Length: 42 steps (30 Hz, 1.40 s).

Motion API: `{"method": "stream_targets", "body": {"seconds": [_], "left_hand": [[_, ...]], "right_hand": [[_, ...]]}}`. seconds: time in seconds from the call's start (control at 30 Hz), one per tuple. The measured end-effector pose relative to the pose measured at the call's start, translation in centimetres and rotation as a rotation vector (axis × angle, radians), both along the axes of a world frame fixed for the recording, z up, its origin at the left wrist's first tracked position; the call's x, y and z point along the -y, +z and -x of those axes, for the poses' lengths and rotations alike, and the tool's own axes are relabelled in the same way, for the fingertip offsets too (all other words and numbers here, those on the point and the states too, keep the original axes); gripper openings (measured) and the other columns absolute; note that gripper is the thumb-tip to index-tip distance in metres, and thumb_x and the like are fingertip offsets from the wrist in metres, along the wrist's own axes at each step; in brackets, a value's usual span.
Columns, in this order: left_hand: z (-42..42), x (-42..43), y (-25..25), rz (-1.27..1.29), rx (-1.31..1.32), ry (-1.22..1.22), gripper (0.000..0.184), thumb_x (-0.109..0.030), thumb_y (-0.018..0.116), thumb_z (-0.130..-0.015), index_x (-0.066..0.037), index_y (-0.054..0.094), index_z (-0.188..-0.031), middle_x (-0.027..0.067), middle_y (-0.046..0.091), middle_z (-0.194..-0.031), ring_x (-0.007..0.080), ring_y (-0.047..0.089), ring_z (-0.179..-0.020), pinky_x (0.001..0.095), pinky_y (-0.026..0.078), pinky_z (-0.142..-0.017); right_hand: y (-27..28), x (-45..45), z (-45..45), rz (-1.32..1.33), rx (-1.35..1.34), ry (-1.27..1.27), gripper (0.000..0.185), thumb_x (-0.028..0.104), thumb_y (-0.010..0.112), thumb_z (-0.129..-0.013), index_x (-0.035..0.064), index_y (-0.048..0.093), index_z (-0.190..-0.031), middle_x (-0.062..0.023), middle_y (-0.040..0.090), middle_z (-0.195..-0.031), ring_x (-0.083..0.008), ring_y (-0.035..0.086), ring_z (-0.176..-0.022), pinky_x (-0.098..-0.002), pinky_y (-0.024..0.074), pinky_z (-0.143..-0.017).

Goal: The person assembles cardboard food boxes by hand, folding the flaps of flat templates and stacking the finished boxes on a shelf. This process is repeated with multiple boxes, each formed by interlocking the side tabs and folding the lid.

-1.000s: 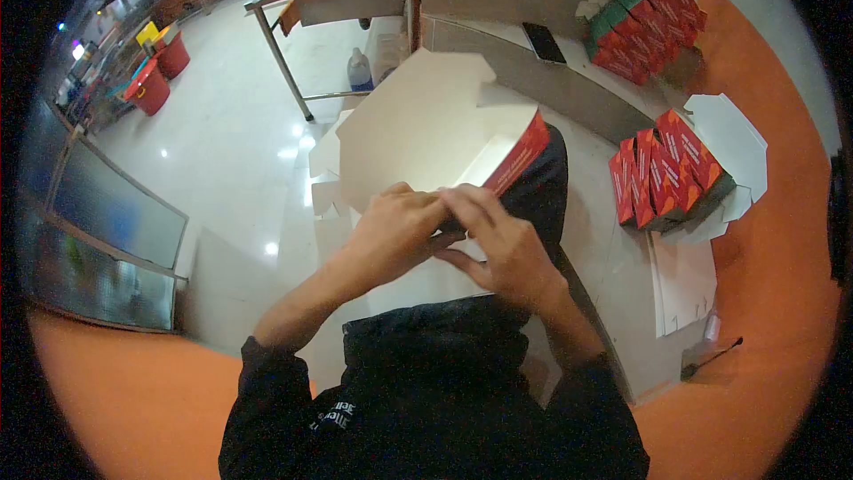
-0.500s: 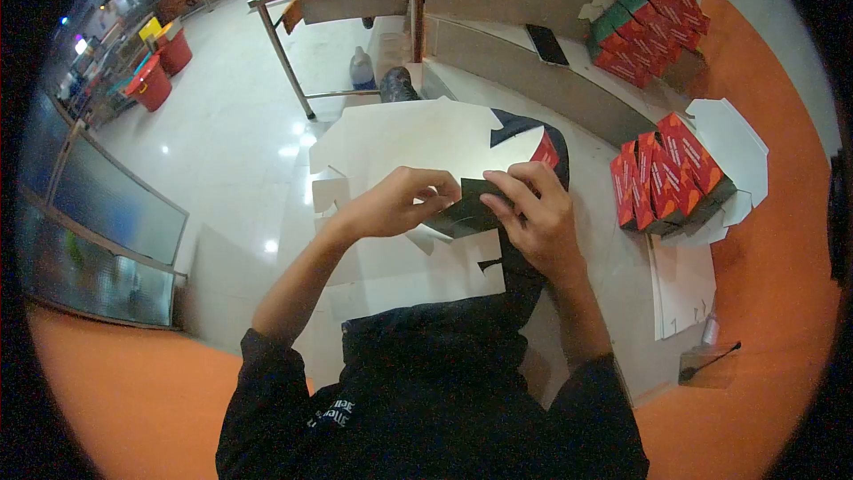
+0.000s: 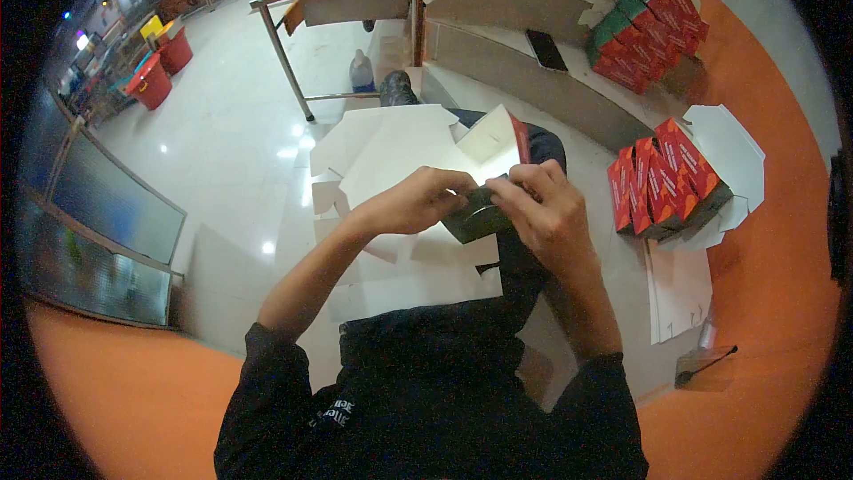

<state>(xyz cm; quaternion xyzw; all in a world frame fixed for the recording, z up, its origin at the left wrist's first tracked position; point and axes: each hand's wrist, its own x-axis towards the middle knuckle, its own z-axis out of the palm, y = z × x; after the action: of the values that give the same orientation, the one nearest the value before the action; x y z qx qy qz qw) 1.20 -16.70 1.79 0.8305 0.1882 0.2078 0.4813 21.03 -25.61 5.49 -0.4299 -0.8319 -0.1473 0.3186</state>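
Observation:
On my lap lies a cardboard box blank [image 3: 391,156], white side up, with slots and flaps along its edges. Its right end is folded up into a corner, showing a red outer panel [image 3: 521,140] and a dark green end panel [image 3: 475,224]. My left hand [image 3: 424,200] pinches the left edge of the green panel between thumb and fingers. Gripping the top right corner of the same end, my right hand [image 3: 542,204] has its fingers bent over the fold. The fingertips of both hands are close together there.
Folded red boxes [image 3: 662,180] stand at my right, with more red and green boxes [image 3: 644,27] behind them. Flat white sheets [image 3: 680,289] lie below. A phone [image 3: 546,50] rests on the step. Ahead is a metal-legged table [image 3: 298,62].
The right end of the blank has been folded further up, so its inner white wall and red side now stand. Both hands have shifted slightly right along the green panel.

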Motion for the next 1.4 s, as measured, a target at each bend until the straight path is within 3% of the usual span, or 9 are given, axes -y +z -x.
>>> {"method": "stream_targets", "body": {"seconds": [0.23, 0.33, 0.43, 0.57, 0.77, 0.87, 0.97, 1.17, 1.4], "left_hand": [[0.3, 0.3, 1.3, -0.222, -0.070, -0.046, 0.020, -0.001, 0.054, -0.087, 0.005, 0.057, -0.106, 0.0148, 0.065, -0.089, 0.0169, 0.062, -0.082, 0.0317, 0.050, -0.075], [0.5, 0.5, 1.7, 0.010, 0.032, 0.086, 0.021, -0.001, 0.055, -0.086, 0.006, 0.057, -0.106, 0.0142, 0.065, -0.092, 0.0181, 0.062, -0.086, 0.0316, 0.052, -0.077], [0.4, 0.1, 2.5, 0.183, 0.343, 0.227, 0.018, -0.002, 0.053, -0.087, 0.006, 0.057, -0.103, 0.0093, 0.063, -0.094, 0.0147, 0.060, -0.082, 0.0289, 0.050, -0.070], [-0.1, 1.3, 4.7, 0.449, 0.658, 0.334, 0.021, -0.005, 0.051, -0.089, 0.003, 0.052, -0.108, 0.0108, 0.061, -0.098, 0.0161, 0.062, -0.087, 0.0307, 0.054, -0.079], [-1.5, 3.6, 4.9, 0.577, 0.764, 0.382, 0.023, -0.001, 0.048, -0.088, 0.002, 0.049, -0.110, 0.0127, 0.057, -0.105, 0.0199, 0.061, -0.094, 0.0357, 0.054, -0.084], [-1.5, 3.8, 4.6, 0.516, 0.793, 0.404, 0.031, 0.001, 0.049, -0.085, 0.002, 0.048, -0.116, 0.0129, 0.057, -0.109, 0.0211, 0.059, -0.099, 0.0377, 0.052, -0.087], [-1.8, 4.0, 4.1, 0.493, 0.815, 0.404, 0.036, 0.002, 0.051, -0.085, 0.002, 0.047, -0.121, 0.0127, 0.058, -0.111, 0.0212, 0.059, -0.100, 0.0377, 0.051, -0.087], [-2.0, 4.3, 5.2, 0.230, 0.772, 0.505, 0.028, -0.001, 0.056, -0.087, 0.003, 0.049, -0.113, 0.0113, 0.059, -0.106, 0.0173, 0.058, -0.097, 0.0309, 0.050, -0.083], [-1.8, 3.9, 5.4, 0.202, 0.778, 0.495, 0.028, 0.000, 0.055, -0.087, 0.005, 0.047, -0.113, 0.0123, 0.058, -0.107, 0.0180, 0.058, -0.097, 0.0302, 0.050, -0.081]], "right_hand": [[1.1, 0.0, -0.1, 0.178, 0.114, 0.015, 0.035, 0.006, 0.065, -0.066, 0.0117, 0.065, -0.100, -0.0077, 0.054, -0.104, -0.0245, 0.054, -0.088, -0.0359, 0.0490, -0.072], [1.6, -0.3, 0.2, -0.009, 0.132, -0.050, 0.034, 0.008, 0.066, -0.070, 0.0111, 0.063, -0.103, -0.0110, 0.052, -0.112, -0.0274, 0.054, -0.095, -0.0391, 0.0475, -0.077], [1.4, 0.7, 1.3, -0.253, -0.138, -0.083, 0.034, 0.011, 0.070, -0.072, 0.0102, 0.062, -0.105, -0.0142, 0.052, -0.114, -0.0305, 0.053, -0.100, -0.0413, 0.0455, -0.082], [-1.3, 1.2, 3.2, -0.189, -0.271, 0.081, 0.043, 0.018, 0.077, -0.069, 0.0067, 0.059, -0.106, -0.0137, 0.054, -0.114, -0.0322, 0.052, -0.104, -0.0423, 0.0445, -0.088], [-1.8, -0.3, 3.1, -0.301, -0.302, -0.067, 0.058, 0.023, 0.075, -0.073, 0.0028, 0.050, -0.122, -0.0173, 0.051, -0.121, -0.0352, 0.050, -0.110, -0.0445, 0.0420, -0.093], [-2.5, -0.4, 2.5, -0.247, -0.443, 0.013, 0.065, 0.024, 0.071, -0.078, -0.0020, 0.041, -0.129, -0.0209, 0.049, -0.125, -0.0382, 0.048, -0.115, -0.0468, 0.0386, -0.097], [-2.2, -0.8, 2.1, -0.315, -0.395, 0.118, 0.053, 0.015, 0.070, -0.075, -0.0025, 0.049, -0.120, -0.0275, 0.045, -0.128, -0.0419, 0.048, -0.116, -0.0485, 0.0398, -0.097], [-0.3, -0.3, 1.5, -0.263, -0.291, 0.123, 0.044, 0.011, 0.070, -0.074, -0.0003, 0.056, -0.113, -0.0265, 0.043, -0.130, -0.0422, 0.048, -0.115, -0.0448, 0.0429, -0.096], [-0.1, -0.5, 0.7, -0.217, -0.149, 0.148, 0.041, 0.016, 0.068, -0.074, 0.0028, 0.058, -0.112, -0.0245, 0.042, -0.131, -0.0431, 0.041, -0.121, -0.0481, 0.0370, -0.101]]}}
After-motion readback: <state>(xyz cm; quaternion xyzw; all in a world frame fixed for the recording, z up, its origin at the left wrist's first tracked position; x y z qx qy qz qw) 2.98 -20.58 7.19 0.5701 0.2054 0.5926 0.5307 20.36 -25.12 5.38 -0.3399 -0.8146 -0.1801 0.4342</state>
